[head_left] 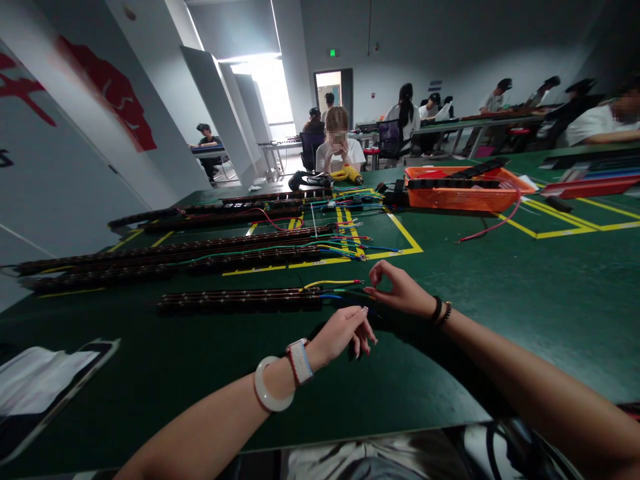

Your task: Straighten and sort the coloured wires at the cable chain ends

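My left hand [345, 331] hovers over the green table [525, 293], wrist bent, fingers drooping together at the wire end of a long dark strip [240, 300]. It wears a pale bangle and a watch. My right hand [395, 290] is just beyond it, thumb and fingers curled in a pinch near the strip's coloured wires [335, 287]. What either hand holds is too small to make out.
Several more long dark strips [170, 257] with coloured leads lie in rows to the left, inside yellow floor-tape marks. An orange tray [465, 190] sits at the back right with a red wire trailing from it. A person sits across the table; others work at far tables.
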A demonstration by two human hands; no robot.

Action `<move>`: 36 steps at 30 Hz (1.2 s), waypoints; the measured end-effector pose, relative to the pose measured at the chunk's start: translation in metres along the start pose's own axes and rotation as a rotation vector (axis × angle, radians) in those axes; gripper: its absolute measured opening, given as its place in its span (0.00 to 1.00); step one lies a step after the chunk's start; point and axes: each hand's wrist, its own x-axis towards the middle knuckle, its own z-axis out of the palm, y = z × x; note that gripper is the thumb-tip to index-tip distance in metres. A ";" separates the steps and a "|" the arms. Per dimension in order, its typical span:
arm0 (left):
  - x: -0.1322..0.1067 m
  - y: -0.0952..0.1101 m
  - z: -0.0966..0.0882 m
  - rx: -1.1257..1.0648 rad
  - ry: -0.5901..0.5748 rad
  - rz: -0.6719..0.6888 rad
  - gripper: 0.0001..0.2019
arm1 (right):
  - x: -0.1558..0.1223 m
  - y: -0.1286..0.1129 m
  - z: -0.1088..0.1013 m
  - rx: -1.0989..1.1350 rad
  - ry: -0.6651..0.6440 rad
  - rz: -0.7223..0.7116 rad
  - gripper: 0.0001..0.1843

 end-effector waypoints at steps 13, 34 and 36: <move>0.002 -0.004 -0.002 0.026 -0.017 0.010 0.21 | -0.001 0.012 0.016 0.313 0.071 0.081 0.14; 0.001 0.001 0.001 0.042 -0.005 0.000 0.21 | 0.001 0.021 0.028 0.056 -0.013 0.085 0.17; 0.002 0.000 0.001 0.049 0.001 0.002 0.21 | 0.002 0.023 0.033 -0.071 -0.046 0.069 0.27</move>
